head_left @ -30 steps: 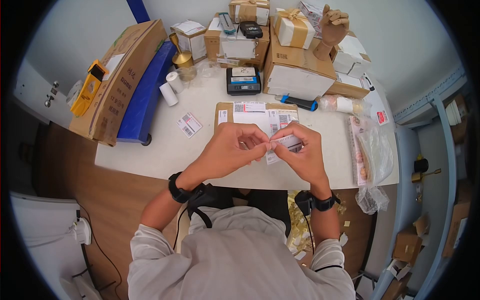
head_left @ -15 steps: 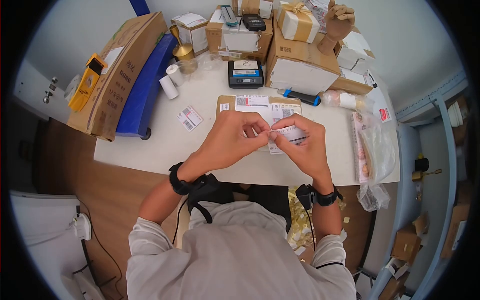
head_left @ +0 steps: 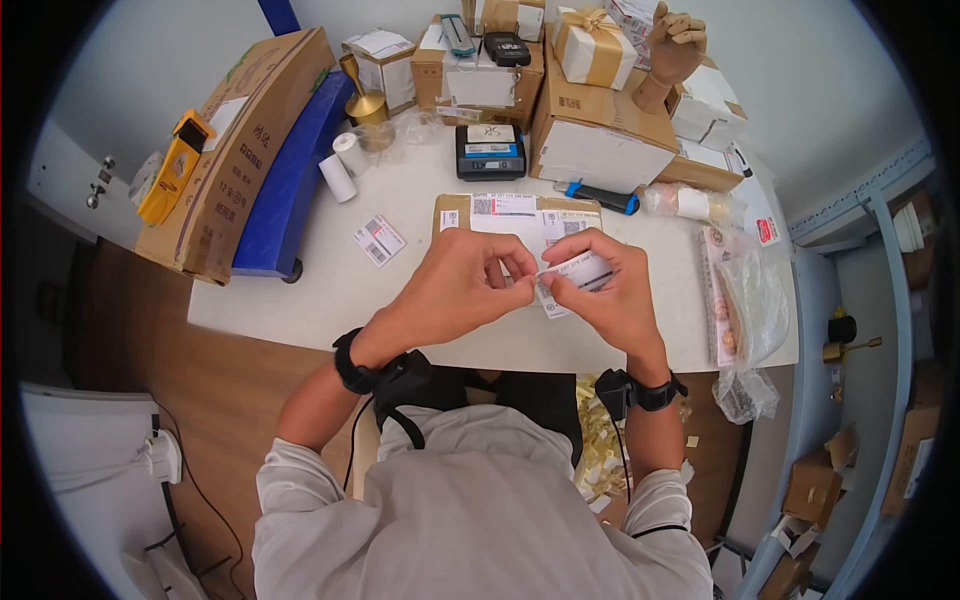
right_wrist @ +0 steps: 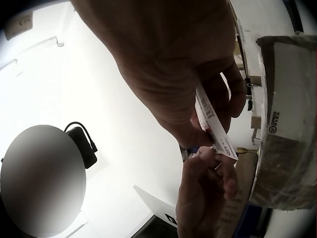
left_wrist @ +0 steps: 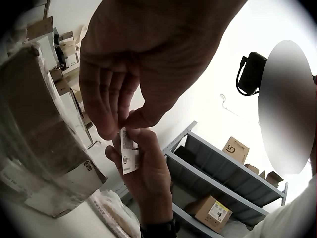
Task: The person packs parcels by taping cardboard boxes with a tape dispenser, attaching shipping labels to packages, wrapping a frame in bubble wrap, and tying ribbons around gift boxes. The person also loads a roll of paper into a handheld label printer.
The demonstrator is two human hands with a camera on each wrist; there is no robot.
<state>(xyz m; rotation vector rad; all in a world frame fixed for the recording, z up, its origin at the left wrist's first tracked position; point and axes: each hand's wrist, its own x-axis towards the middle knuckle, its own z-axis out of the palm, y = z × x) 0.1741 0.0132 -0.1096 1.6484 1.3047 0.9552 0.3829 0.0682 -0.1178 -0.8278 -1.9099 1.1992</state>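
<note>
My right hand [head_left: 622, 300] holds a white printed shipping label [head_left: 590, 268] between thumb and fingers, above the front of the table. The fingertips of my left hand [head_left: 450, 285] pinch the label's near corner, thumb against forefinger. In the left wrist view, the label [left_wrist: 130, 161] hangs edge-down between both hands' fingertips. Its barcode side shows in the right wrist view, where the label [right_wrist: 212, 119] slants out of the right hand. Behind the hands lies a flat cardboard parcel [head_left: 450, 207] with labels stuck on it, partly hidden by them.
Left of the parcel lies another label [head_left: 378, 241]. A black label printer [head_left: 490, 155], a blue-black cutter [head_left: 600, 197] and paper rolls [head_left: 338, 178] stand farther back. Stacked boxes [head_left: 600, 120] line the rear. Bubble-wrapped goods [head_left: 745, 300] lie at right.
Both hands rise slightly in the head view from the first frame, staying together at the label. The label tilts a little, and the left fingertips shift slightly along its corner.
</note>
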